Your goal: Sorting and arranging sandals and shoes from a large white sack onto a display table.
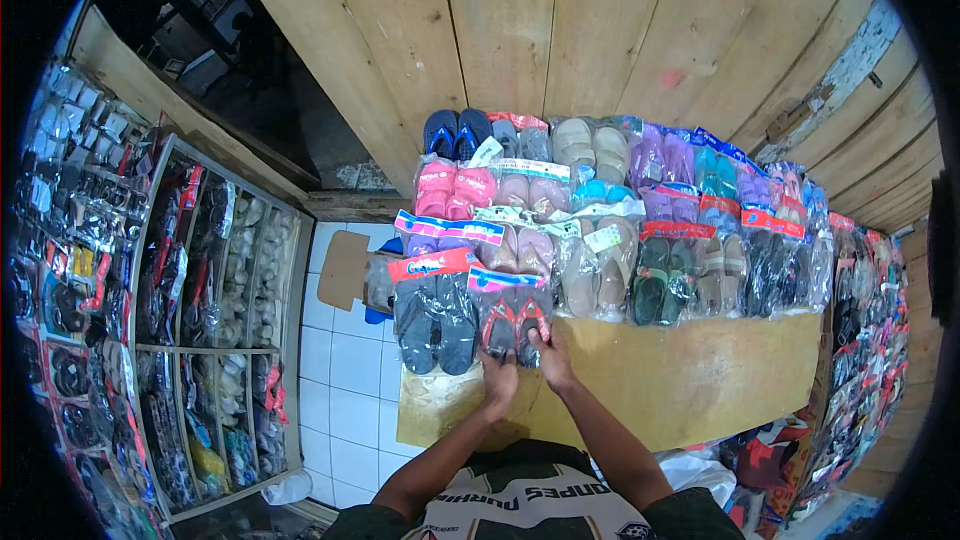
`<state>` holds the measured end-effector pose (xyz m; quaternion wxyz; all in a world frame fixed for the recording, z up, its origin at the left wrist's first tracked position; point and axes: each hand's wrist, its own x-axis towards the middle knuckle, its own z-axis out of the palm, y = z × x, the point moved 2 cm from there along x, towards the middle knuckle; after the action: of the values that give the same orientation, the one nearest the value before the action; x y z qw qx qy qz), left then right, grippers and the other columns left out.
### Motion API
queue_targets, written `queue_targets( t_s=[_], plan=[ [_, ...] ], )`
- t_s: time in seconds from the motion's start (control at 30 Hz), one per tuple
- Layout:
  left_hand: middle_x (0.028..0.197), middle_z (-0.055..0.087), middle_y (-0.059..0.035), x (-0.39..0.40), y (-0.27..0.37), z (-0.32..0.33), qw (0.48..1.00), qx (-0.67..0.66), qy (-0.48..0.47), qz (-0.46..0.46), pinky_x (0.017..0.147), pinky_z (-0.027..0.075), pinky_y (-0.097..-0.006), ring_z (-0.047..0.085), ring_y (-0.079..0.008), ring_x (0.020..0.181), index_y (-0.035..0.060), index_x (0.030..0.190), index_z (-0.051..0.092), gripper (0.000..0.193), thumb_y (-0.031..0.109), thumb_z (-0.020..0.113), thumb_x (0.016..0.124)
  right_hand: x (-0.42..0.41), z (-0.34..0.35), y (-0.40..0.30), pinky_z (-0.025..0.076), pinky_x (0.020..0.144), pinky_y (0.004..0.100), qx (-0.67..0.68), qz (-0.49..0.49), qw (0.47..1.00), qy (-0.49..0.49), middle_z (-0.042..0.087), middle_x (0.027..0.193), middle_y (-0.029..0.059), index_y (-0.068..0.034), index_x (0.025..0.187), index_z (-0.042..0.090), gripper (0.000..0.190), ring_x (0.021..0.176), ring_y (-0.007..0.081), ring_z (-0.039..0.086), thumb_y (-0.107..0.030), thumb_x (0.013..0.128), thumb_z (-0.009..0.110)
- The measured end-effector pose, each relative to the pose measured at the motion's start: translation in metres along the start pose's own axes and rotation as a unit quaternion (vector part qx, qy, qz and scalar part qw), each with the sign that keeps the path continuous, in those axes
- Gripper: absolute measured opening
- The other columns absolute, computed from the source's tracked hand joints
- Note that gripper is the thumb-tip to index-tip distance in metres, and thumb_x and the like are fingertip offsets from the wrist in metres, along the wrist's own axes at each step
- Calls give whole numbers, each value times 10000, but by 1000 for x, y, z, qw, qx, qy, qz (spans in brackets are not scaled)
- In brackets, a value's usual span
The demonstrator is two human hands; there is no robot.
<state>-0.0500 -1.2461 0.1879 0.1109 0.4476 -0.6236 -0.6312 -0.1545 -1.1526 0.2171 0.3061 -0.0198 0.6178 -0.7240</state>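
Observation:
A clear plastic packet of red-and-dark sandals (514, 319) lies at the near left of the yellowish tabletop (675, 367). My left hand (499, 376) grips its lower left edge, and my right hand (553, 361) holds the lower right side, thumb on top. Just left of it is a packet of dark grey slippers (435, 326) with a red-and-blue header. Behind these sit packets of mauve sandals (534, 244) and pink slides (455, 184). To the right, beige sandals (598, 277) and dark green sandals (664, 285) lie in plastic.
A display rack (217, 337) full of bagged footwear stands at left. Between it and the table, white floor tiles (349, 405) show, with a cardboard piece (343, 270) above them. Wooden planks (510, 30) rise behind the table. More packaged footwear (862, 330) hangs at right.

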Motion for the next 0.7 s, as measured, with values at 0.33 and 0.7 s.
queue_targets(
  t_s=[0.33,0.7],
  plan=[
    [1541,170,-447,-35,96,-81,873,434,106,197,1160,174,-691,160,-601,1457,27,1589,264,1067,495,807,798,-6,13,29,438,908,465,-236,-79,943,221,582,1050,202,23,1118,549,394,967,337,569,-317,985,697],
    [1609,-51,-431,25,40,-110,845,493,111,177,1124,71,-764,-22,-601,1497,157,1653,178,1236,766,729,730,5,35,47,341,1026,580,-365,4,881,300,557,1226,231,-27,1275,498,522,1182,452,475,-430,981,652]
  ],
)
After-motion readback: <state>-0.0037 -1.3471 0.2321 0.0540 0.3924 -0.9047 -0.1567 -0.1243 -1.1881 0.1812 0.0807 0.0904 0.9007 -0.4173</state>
